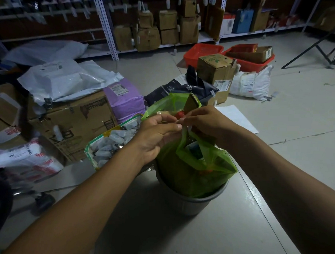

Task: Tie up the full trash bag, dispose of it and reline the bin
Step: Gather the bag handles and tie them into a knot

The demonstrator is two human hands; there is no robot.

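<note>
Both hands meet above the round grey plastic bin [190,200]: left hand [154,134] and right hand [205,120] each pinch the thin green plastic trash bag [195,166]. Protruding cardboard beyond them could tear it.

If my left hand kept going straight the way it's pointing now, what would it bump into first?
Most likely the right hand: the left hand points up and right, and their fingertips nearly meet over the green bag that both pinch. Depth is hard to judge from this one view.
</note>
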